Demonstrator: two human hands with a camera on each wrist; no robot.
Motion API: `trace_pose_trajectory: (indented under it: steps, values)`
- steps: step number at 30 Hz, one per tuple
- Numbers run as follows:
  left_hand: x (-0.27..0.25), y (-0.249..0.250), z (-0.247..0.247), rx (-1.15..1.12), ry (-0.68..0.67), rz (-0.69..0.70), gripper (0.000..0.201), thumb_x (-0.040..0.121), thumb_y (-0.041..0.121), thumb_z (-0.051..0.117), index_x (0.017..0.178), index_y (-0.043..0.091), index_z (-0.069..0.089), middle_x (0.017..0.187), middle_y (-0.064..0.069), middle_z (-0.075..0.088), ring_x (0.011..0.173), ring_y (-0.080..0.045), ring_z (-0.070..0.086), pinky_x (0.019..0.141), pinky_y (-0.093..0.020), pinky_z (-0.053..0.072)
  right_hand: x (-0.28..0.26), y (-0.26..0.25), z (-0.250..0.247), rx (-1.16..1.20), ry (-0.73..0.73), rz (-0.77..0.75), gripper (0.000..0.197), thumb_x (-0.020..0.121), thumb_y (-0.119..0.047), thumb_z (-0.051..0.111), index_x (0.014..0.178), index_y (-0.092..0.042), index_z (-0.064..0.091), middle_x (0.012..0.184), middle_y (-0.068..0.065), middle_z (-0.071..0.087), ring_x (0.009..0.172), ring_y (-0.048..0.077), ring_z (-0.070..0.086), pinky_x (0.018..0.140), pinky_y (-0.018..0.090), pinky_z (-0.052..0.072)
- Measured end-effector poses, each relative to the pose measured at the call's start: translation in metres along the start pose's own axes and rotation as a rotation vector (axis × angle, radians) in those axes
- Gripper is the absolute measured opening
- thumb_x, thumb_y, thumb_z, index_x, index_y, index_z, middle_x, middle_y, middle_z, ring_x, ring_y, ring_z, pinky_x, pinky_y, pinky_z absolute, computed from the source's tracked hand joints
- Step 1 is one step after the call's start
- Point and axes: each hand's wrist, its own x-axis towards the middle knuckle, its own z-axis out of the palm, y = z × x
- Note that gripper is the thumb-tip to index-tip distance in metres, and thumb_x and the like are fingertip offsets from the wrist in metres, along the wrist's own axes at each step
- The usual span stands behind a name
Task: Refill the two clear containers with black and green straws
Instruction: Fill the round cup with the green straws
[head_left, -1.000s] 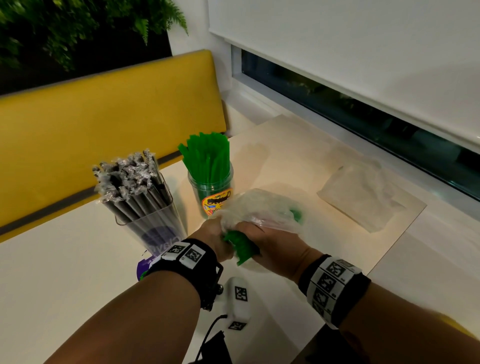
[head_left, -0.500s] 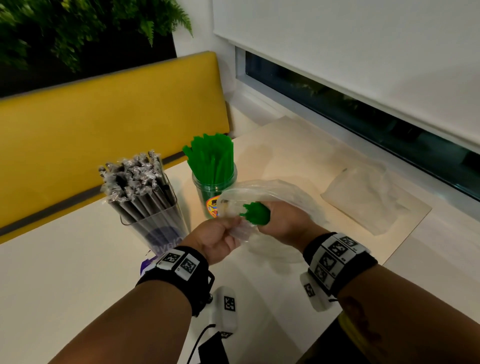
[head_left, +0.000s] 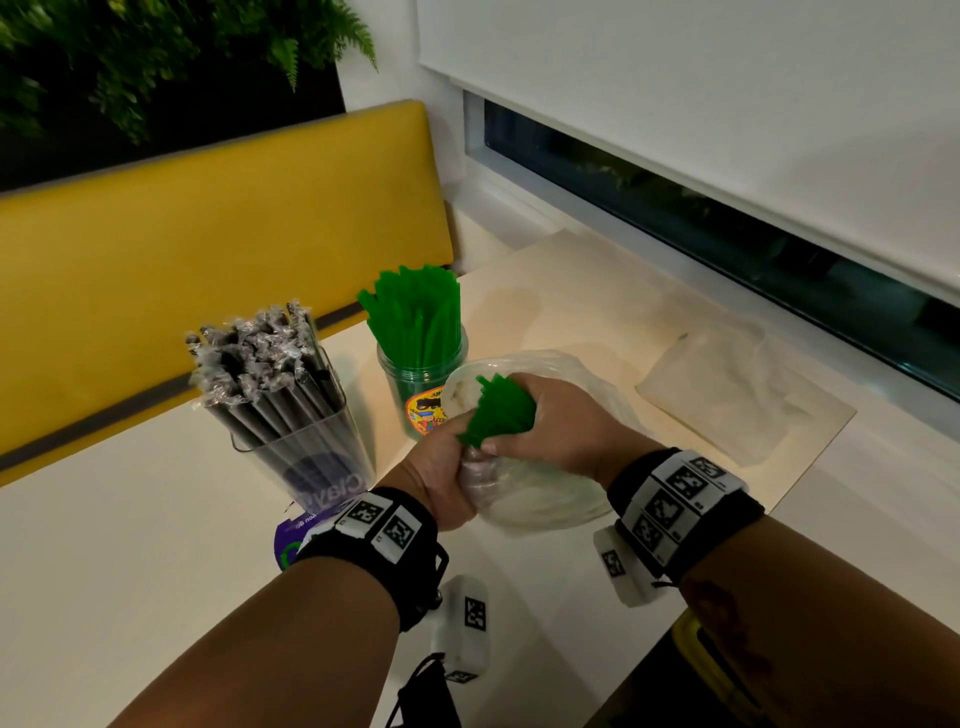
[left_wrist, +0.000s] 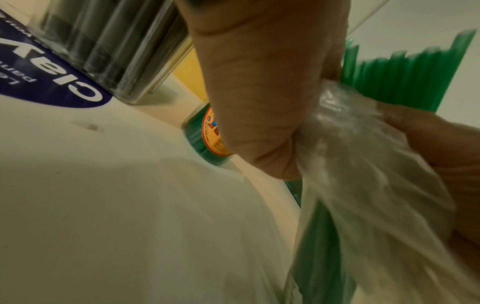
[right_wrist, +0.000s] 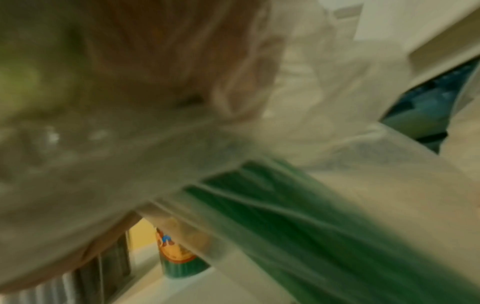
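The right hand (head_left: 550, 421) is gripping the green straws (head_left: 501, 413), drawing them free. The left hand (head_left: 441, 467) is clenching the plastic bag (head_left: 540, 499), anchoring it above the counter (head_left: 130, 545).

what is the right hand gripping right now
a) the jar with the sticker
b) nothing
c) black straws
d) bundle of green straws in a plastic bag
d: the right hand is closed round green straws poking out of the plastic bag.
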Motion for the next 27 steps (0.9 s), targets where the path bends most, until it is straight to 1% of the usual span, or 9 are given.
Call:
trace_pose_trajectory:
  steps: [3, 6, 9, 15, 16, 19, 22, 24, 27]
  values:
    - [-0.003, -0.005, -0.001, -0.023, -0.035, -0.016, 0.056, 0.097, 0.033, 0.043, 0.055, 0.010, 0.072, 0.048, -0.004, 0.063, 0.037, -0.013, 0.058, 0.043, -0.016, 0.047, -0.003, -0.001, 0.003, -0.216, -0.036, -0.111, 0.050, 0.071, -0.046, 0.082, 0.107, -0.026, 0.054, 0.091, -0.014, 0.060, 0.078, 0.000, 0.055, 0.067, 0.014, 0.040]
    - [-0.002, -0.010, -0.005, -0.021, 0.024, -0.001, 0.045, 0.097, 0.041, 0.043, 0.084, 0.011, 0.074, 0.078, -0.009, 0.074, 0.067, -0.020, 0.070, 0.072, -0.031, 0.056, -0.005, -0.002, 0.012, -0.431, -0.035, -0.215, 0.039, 0.081, -0.048, 0.070, 0.105, -0.022, 0.055, 0.093, -0.005, 0.065, 0.083, 0.016, 0.059, 0.068, 0.030, 0.042]
    - [-0.004, -0.011, -0.006, 0.052, 0.062, -0.005, 0.032, 0.097, 0.028, 0.047, 0.084, 0.008, 0.068, 0.080, -0.014, 0.071, 0.070, -0.024, 0.070, 0.071, -0.035, 0.057, -0.006, -0.001, 0.020, -0.507, -0.066, -0.287, 0.035, 0.084, -0.045, 0.064, 0.109, -0.023, 0.055, 0.096, -0.001, 0.067, 0.087, 0.023, 0.061, 0.068, 0.033, 0.042]
    - [0.002, -0.028, -0.018, 0.062, 0.162, -0.046, 0.024, 0.096, 0.012, 0.041, 0.096, 0.002, 0.063, 0.097, -0.022, 0.066, 0.099, -0.034, 0.064, 0.103, -0.053, 0.043, -0.001, -0.003, 0.019, -0.464, -0.277, -0.237, 0.032, 0.076, -0.029, 0.070, 0.106, -0.018, 0.068, 0.098, 0.004, 0.067, 0.092, 0.024, 0.059, 0.076, 0.032, 0.044]
    - [0.000, -0.029, -0.015, 0.072, 0.134, -0.055, 0.020, 0.094, 0.011, 0.045, 0.097, 0.001, 0.062, 0.097, -0.019, 0.067, 0.097, -0.030, 0.066, 0.101, -0.048, 0.048, -0.001, -0.004, 0.018, -0.433, -0.287, -0.232, 0.031, 0.075, -0.026, 0.073, 0.104, -0.016, 0.070, 0.100, 0.006, 0.066, 0.095, 0.023, 0.058, 0.080, 0.032, 0.043]
    - [-0.003, -0.027, -0.005, 0.104, 0.054, -0.015, 0.016, 0.064, 0.001, 0.062, 0.077, -0.002, 0.054, 0.105, -0.013, 0.067, 0.062, -0.008, 0.066, 0.065, -0.017, 0.053, 0.003, -0.006, 0.017, -0.441, -0.346, -0.216, 0.025, 0.074, -0.025, 0.075, 0.098, -0.017, 0.071, 0.102, 0.007, 0.063, 0.098, 0.023, 0.057, 0.087, 0.033, 0.044]
    - [-0.005, -0.019, -0.003, 0.112, -0.028, -0.028, 0.017, 0.082, 0.020, 0.062, 0.089, 0.005, 0.067, 0.089, -0.015, 0.072, 0.079, -0.019, 0.068, 0.081, -0.031, 0.052, 0.000, -0.008, 0.016, -0.372, -0.275, -0.248, 0.027, 0.070, -0.036, 0.068, 0.090, -0.018, 0.069, 0.090, 0.000, 0.060, 0.085, 0.016, 0.055, 0.072, 0.029, 0.040]
    - [0.000, -0.014, -0.007, 0.114, 0.017, 0.004, 0.034, 0.094, 0.035, 0.052, 0.076, 0.010, 0.068, 0.067, -0.010, 0.069, 0.058, -0.016, 0.065, 0.062, -0.024, 0.053, -0.001, -0.010, 0.013, -0.229, -0.082, -0.210, 0.027, 0.068, -0.035, 0.067, 0.089, -0.018, 0.069, 0.082, -0.006, 0.060, 0.075, 0.010, 0.053, 0.068, 0.025, 0.035]
    - [0.010, -0.016, -0.015, 0.132, 0.262, 0.020, 0.042, 0.098, 0.043, 0.047, 0.066, 0.016, 0.057, 0.044, 0.003, 0.054, 0.029, -0.010, 0.046, 0.036, -0.012, 0.035, -0.003, -0.022, 0.002, 0.194, 0.175, -0.050, 0.017, 0.075, -0.018, 0.081, 0.084, -0.027, 0.069, 0.076, -0.012, 0.070, 0.069, -0.001, 0.062, 0.070, 0.019, 0.047]
